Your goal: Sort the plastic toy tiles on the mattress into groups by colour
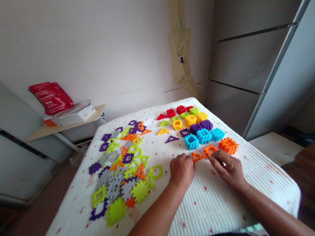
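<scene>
My left hand (182, 169) is closed, its fingers curled at the left end of an orange triangular interlocking piece (198, 156); the fingertips are hidden behind the knuckles. With thumb and fingers together, my right hand (229, 170) holds the near edge of an orange square frame piece (209, 149). The two orange pieces lie side by side on the bed cover. Right beside them is a stack of orange window pieces (229, 146). Behind sit blue stacks, one with a square opening (191, 141), and a purple triangle piece (171, 139).
Mixed green, grey, purple and orange pieces (114, 187) spread over the left of the white ribbed cover (169, 222). Yellow (190, 120), green and red stacks stand in rows at the back right. A small shelf (38, 133) with a red bag (51, 98) is at left.
</scene>
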Motion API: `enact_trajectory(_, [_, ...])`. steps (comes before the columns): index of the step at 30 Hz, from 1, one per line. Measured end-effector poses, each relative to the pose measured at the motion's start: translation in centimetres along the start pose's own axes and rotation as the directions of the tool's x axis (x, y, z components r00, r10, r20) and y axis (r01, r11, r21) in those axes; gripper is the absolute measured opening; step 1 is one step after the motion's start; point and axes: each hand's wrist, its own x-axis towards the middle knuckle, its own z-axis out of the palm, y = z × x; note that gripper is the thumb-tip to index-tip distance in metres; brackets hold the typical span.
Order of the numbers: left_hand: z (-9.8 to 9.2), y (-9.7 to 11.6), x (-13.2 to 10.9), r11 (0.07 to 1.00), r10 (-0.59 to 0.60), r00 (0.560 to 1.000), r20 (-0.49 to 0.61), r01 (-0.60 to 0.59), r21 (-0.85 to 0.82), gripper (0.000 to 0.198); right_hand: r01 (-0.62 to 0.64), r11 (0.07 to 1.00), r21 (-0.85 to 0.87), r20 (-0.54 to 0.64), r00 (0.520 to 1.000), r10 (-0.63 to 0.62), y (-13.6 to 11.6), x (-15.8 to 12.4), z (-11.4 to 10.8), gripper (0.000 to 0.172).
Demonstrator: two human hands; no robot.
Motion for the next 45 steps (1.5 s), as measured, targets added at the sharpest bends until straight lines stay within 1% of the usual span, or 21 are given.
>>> enact_trajectory(5, [0.2,0.1,-0.2,1.000,0.002,1.000,-0.009,-0.002,0.001,0.019,0.023,1.000,-0.006,0.011,1.000,-0.023,0.1,-0.1,-0.2,0.021])
enact_trajectory(9, [0.6,0.1,-0.4,0.999,0.027,0.999,-0.038,-0.026,0.023,0.019,0.044,0.999,-0.005,0.018,0.999,-0.044,0.1,0.0,-0.2,0.022])
enact_trajectory(13, [0.9,0.1,-0.4,0.999,0.022,0.998,-0.060,-0.021,0.032,0.020,0.062,0.998,-0.023,0.018,0.998,-0.061,0.3,0.0,-0.2,0.020])
enact_trajectory(19, [1.1,0.0,-0.6,0.999,0.024,0.997,-0.071,-0.022,0.036,0.018,0.047,0.998,-0.032,0.020,0.999,-0.046,0.3,-0.1,-0.2,0.022])
enact_trajectory(24, [0.8,0.1,-0.6,0.999,0.028,0.999,-0.037,-0.027,0.029,0.019,0.051,0.999,-0.012,0.015,0.999,-0.051,0.2,-0.1,-0.1,0.021])
enact_trajectory(28, [-0.3,0.0,-1.2,1.000,0.004,1.000,-0.007,-0.004,-0.018,0.019,0.051,0.999,-0.006,0.011,0.999,-0.051,0.2,0.0,-0.1,0.020])
enact_trajectory(30, [-1.3,-0.9,-1.8,0.999,-0.037,0.999,-0.006,0.037,-0.024,0.020,0.048,0.999,0.001,0.010,0.999,-0.048,0.1,0.0,-0.2,0.020])
enact_trajectory(32, [-2.6,-2.6,-2.7,0.993,-0.118,0.993,-0.010,0.118,0.003,0.021,0.049,0.999,0.009,0.016,0.999,-0.049,0.1,0.0,-0.2,0.020])
enact_trajectory(33, [-3.4,-3.7,-3.2,0.983,-0.179,0.984,-0.009,0.179,0.027,0.022,0.053,0.999,0.011,0.019,0.998,-0.053,0.1,0.0,-0.2,0.019])
enact_trajectory(34, [-4.1,-5.0,-3.7,0.966,-0.253,0.967,-0.007,0.253,0.061,0.023,0.057,0.998,0.010,0.023,0.998,-0.057,0.1,0.1,-0.2,0.019])
enact_trajectory(36, [-5.4,-7.7,-4.7,0.908,-0.400,0.916,0.020,0.393,0.144,0.022,0.066,0.998,0.006,0.028,0.997,-0.066,0.1,0.1,-0.2,0.019])
enact_trajectory(38, [-6.3,-10.1,-5.5,0.849,-0.505,0.861,0.064,0.482,0.216,0.027,0.068,0.998,0.002,0.027,0.997,-0.069,0.0,0.1,-0.1,0.019])
enact_trajectory(39, [-6.5,-11.0,-5.8,0.830,-0.534,0.842,0.083,0.503,0.239,0.031,0.068,0.998,0.002,0.026,0.997,-0.068,0.0,0.1,-0.1,0.019])
enact_trajectory(41, [-6.6,-12.2,-6.2,0.808,-0.570,0.812,0.125,0.527,0.263,0.037,0.069,0.998,0.002,0.023,0.997,-0.069,0.0,0.1,0.0,0.019])
enact_trajectory(43, [-6.4,-12.6,-6.2,0.803,-0.582,0.799,0.152,0.534,0.264,0.039,0.062,0.998,-0.003,0.023,0.998,-0.062,0.0,0.1,0.1,0.019])
enact_trajectory(45, [-6.2,-12.7,-6.1,0.805,-0.581,0.798,0.163,0.533,0.258,0.039,0.033,0.999,-0.009,0.026,0.999,-0.033,0.1,0.0,0.1,0.020])
